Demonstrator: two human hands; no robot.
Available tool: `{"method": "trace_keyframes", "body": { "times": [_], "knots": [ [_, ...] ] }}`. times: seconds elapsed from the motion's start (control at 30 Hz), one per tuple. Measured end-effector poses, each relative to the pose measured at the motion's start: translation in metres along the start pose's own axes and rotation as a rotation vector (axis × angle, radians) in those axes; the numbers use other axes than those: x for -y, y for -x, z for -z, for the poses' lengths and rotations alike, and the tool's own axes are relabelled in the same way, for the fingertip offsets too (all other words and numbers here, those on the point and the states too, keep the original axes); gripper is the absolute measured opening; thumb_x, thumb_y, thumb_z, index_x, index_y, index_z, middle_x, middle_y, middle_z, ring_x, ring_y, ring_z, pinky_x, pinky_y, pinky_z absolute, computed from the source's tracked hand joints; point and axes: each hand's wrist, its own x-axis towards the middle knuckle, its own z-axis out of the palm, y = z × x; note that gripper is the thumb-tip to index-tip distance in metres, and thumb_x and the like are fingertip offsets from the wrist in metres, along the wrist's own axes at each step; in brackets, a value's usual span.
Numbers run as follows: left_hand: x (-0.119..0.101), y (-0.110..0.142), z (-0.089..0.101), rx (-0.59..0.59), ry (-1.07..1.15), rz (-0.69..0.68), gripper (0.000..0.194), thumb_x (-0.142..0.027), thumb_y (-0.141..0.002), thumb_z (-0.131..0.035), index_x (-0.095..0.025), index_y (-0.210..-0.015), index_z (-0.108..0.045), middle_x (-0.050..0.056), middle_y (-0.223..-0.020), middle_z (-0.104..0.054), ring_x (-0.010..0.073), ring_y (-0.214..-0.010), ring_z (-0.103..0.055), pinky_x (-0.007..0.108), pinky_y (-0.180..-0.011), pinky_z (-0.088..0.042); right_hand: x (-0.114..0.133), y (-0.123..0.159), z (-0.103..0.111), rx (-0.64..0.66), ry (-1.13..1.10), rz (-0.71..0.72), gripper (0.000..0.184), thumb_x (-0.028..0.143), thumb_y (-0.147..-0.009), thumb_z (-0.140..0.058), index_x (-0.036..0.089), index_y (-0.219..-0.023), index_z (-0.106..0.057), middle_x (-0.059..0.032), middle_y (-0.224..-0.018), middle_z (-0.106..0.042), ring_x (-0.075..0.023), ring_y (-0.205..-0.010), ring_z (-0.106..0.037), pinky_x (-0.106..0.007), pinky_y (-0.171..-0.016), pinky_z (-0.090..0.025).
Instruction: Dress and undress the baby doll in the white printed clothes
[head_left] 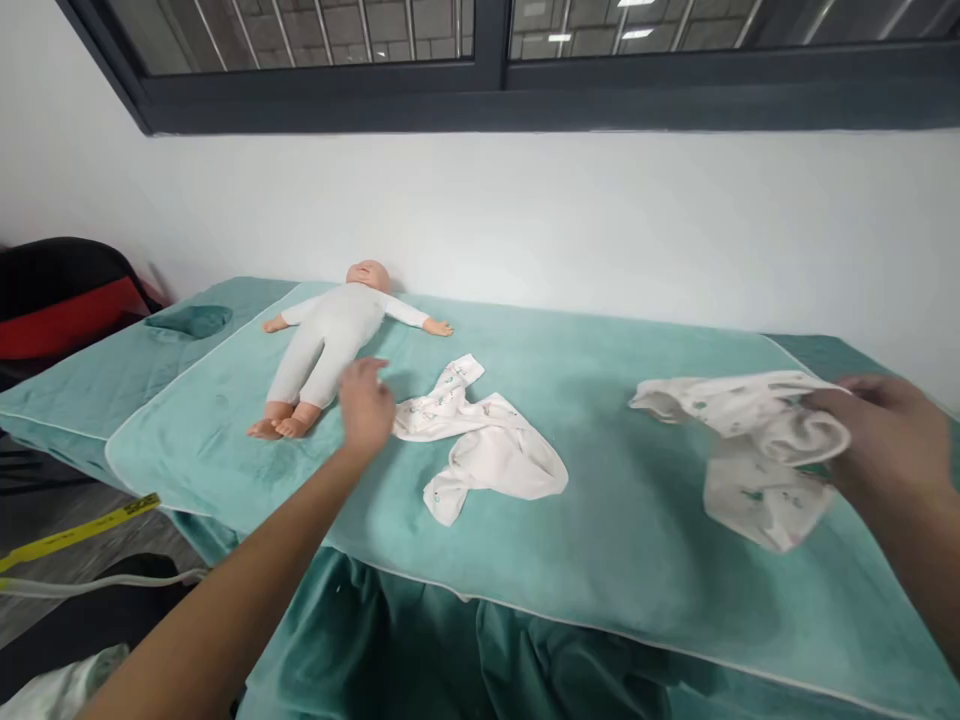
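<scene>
My right hand (892, 430) is closed around a white printed baby garment (765, 430), which hangs bunched above the right part of the bed. My left hand (365, 408), slightly blurred, is over the bed with its fingers loosely bent and apart; no held thing shows in it. Just to its right, a second white printed baby garment (502, 455) lies crumpled on the green mat (600, 560). Beyond my left hand a baby doll (337, 325) in a white suit lies on its back, arms spread, feet bare.
A green bed cover (247, 290) with a hollow (191, 320) in it extends at the left. Behind the bed is a white wall (525, 220) below a dark window frame (495, 95). A black and red chair (67, 310) stands far left; a yellow strap (82, 530) shows lower left.
</scene>
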Motion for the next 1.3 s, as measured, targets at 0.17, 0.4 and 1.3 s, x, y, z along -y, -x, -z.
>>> {"method": "trace_keyframes", "body": {
  "times": [0.17,0.4,1.3],
  "knots": [
    [-0.039,0.028,-0.026,0.655,-0.025,-0.421,0.032,-0.034,-0.088,-0.054,-0.022,-0.117,-0.061,0.008,-0.119,-0.064,0.0273,-0.116,-0.056,0.044,-0.104,-0.039,-0.008,0.033,-0.034,0.264,0.111,0.140,0.016,0.030,-0.077,-0.061,0.021,-0.089,-0.061,-0.0110,-0.090,-0.063,-0.0200,-0.074,-0.057,-0.038,-0.071,-0.044],
    [-0.067,0.036,-0.030,0.891,-0.222,-0.538,0.044,-0.040,-0.087,-0.056,-0.023,-0.127,-0.053,0.007,-0.126,-0.058,0.0260,-0.116,-0.055,0.038,-0.094,-0.044,0.048,0.144,-0.138,0.813,-0.124,0.612,0.033,0.031,-0.084,-0.060,0.021,-0.114,-0.054,-0.0076,-0.116,-0.059,-0.0210,-0.105,-0.058,-0.035,-0.088,-0.047],
    [-0.168,0.000,0.058,0.356,-0.632,-0.508,0.023,-0.029,-0.090,-0.042,-0.022,-0.109,-0.055,0.005,-0.095,-0.067,0.0246,-0.073,-0.062,0.031,-0.058,-0.036,0.155,0.101,-0.064,0.569,0.244,0.823,0.021,0.033,-0.095,-0.044,0.024,-0.099,-0.062,0.0001,-0.089,-0.066,-0.0163,-0.075,-0.055,-0.027,-0.061,-0.031]
  ]
}}
